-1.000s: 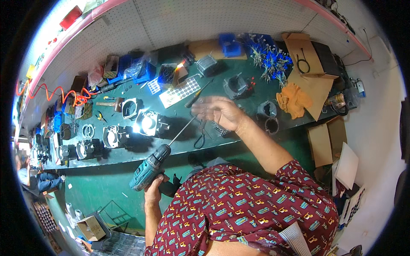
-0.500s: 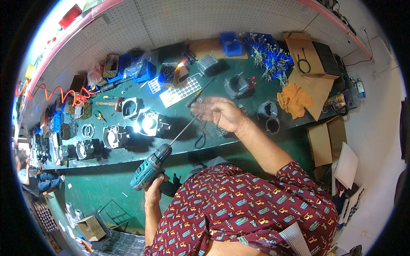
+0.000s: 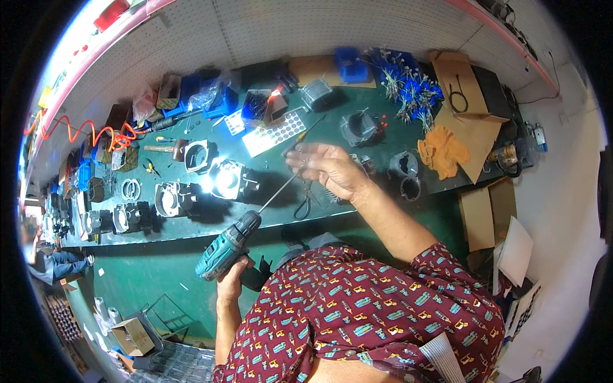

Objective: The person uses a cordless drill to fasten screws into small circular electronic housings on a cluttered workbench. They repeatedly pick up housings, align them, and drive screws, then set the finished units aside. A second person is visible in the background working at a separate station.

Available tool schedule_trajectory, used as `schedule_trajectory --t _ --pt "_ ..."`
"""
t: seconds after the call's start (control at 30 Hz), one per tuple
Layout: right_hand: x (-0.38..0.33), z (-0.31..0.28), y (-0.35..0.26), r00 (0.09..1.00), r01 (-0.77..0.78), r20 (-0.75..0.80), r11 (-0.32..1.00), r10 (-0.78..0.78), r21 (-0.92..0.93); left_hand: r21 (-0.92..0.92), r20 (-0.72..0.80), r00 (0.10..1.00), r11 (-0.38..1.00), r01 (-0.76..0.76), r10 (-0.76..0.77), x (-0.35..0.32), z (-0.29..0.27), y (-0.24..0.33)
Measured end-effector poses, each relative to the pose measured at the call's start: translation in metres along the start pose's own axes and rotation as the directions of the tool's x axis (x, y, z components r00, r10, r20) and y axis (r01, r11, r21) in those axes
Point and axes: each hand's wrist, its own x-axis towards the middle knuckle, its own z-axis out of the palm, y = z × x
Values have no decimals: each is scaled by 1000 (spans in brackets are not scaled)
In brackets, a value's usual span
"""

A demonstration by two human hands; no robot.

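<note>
In my left hand (image 3: 232, 279) is a teal and black cordless drill (image 3: 223, 247), its handle gripped, its body tilted up to the right. A long thin driver bit (image 3: 278, 193) runs from its chuck to the fingers of my right hand (image 3: 333, 171). Those fingers are curled together around the bit's far end, with small shiny bits among them that I cannot make out. Beyond the fingertips lies a screwdriver (image 3: 302, 136). Black-handled scissors (image 3: 302, 208) lie just below the right hand. Left of it, a metal motor housing (image 3: 227, 180) stands brightly lit.
More housings (image 3: 174, 200) line the green bench's near edge to the left. A hammer (image 3: 167, 149), a white sheet of round dark pieces (image 3: 274, 134) and parts boxes (image 3: 257, 107) lie farther back. To the right are grey housings (image 3: 403, 167), orange gloves (image 3: 443, 153) and cardboard (image 3: 472, 143).
My right fingers have drawn closer together at the bit's end. The drill is still in my left hand, almost unmoved. The whole view has shifted slightly.
</note>
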Motion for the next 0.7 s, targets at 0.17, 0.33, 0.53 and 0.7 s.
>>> schedule_trajectory --t 0.17,0.33,0.53,0.7 --pt "2 5 2 997 -13 -75 999 10 -41 5 0 1000 1000 -11 11 1 0 -2" --pt "1 6 1 996 6 -89 994 -15 -105 24 3 1000 999 -24 24 -2 3 2" --pt "-3 11 -6 996 4 -92 985 -20 -173 41 0 1000 999 -25 25 -1 8 5" --pt "0 2 -5 1000 -4 -27 996 2 -89 -78 13 1000 997 0 1 7 8 -9"
